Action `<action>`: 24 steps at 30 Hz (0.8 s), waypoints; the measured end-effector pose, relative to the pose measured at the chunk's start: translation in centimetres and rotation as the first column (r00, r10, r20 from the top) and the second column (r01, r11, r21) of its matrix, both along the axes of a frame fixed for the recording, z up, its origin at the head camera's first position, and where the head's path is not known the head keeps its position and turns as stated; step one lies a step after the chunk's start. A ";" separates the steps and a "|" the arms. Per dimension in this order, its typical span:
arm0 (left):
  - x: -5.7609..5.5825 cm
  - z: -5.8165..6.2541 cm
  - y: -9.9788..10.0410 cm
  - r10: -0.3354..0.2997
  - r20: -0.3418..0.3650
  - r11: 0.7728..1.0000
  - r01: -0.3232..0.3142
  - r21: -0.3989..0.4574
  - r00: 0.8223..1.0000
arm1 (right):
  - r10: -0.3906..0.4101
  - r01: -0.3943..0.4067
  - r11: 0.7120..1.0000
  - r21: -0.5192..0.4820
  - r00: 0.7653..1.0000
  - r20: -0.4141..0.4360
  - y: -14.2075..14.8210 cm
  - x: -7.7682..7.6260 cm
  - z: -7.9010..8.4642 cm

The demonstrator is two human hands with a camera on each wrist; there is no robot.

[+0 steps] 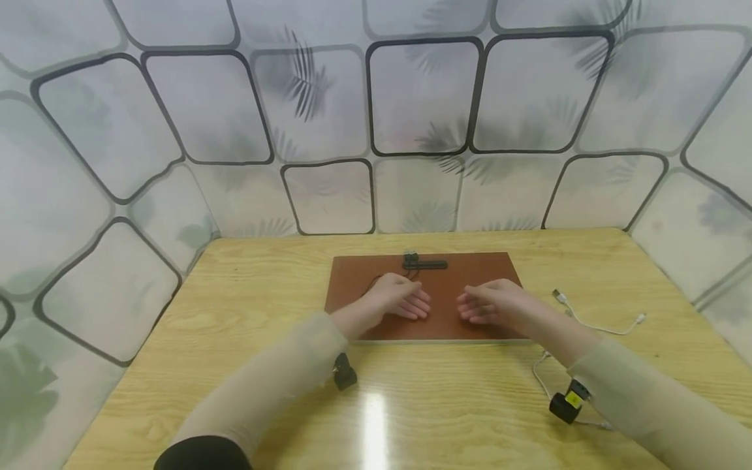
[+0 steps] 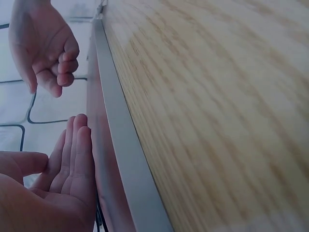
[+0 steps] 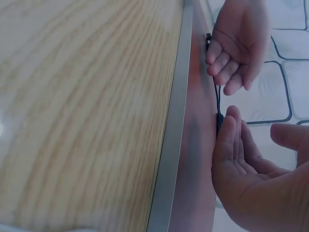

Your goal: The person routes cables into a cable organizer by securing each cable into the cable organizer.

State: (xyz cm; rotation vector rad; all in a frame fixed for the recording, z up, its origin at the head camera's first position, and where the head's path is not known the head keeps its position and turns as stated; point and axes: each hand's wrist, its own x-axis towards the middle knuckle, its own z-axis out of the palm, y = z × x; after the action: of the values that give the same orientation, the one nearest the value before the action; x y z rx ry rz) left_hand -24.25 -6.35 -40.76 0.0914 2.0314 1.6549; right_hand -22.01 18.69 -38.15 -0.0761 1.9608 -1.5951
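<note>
My left hand (image 1: 404, 297) and right hand (image 1: 492, 303) are over a reddish-brown board (image 1: 443, 326) on the table, palms turned toward each other with a gap between them. Their fingers are relaxed and hold nothing, the right hand's bent a little inward in the left wrist view. Just beyond the left hand lies a slim black bar (image 1: 433, 265) with a black cable and dark plug ends (image 1: 410, 256). In the right wrist view, the black cable (image 3: 217, 99) runs along the board, behind the fingers. The left hand partly hides it in the head view.
A white USB cable (image 1: 599, 329) lies right of the board on the wooden table (image 1: 252, 307). Another white cable (image 1: 539, 375) runs beside the right forearm. Small black devices (image 1: 344, 373) are strapped at both wrists. A patterned curtain (image 1: 329, 130) surrounds the table's back and sides.
</note>
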 end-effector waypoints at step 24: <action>1.3 -0.4 2.8 -0.103 0.000 0.994 0.103 -0.036 0.995 | 0.092 -0.091 0.995 -0.042 0.996 0.013 3.6 2.8 -1.5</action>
State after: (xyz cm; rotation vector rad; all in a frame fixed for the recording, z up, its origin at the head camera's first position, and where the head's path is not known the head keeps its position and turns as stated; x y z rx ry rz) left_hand -22.92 -3.54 -41.11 0.1818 2.0218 1.5554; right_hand -19.18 22.30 -39.60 -0.1681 1.8861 -1.5721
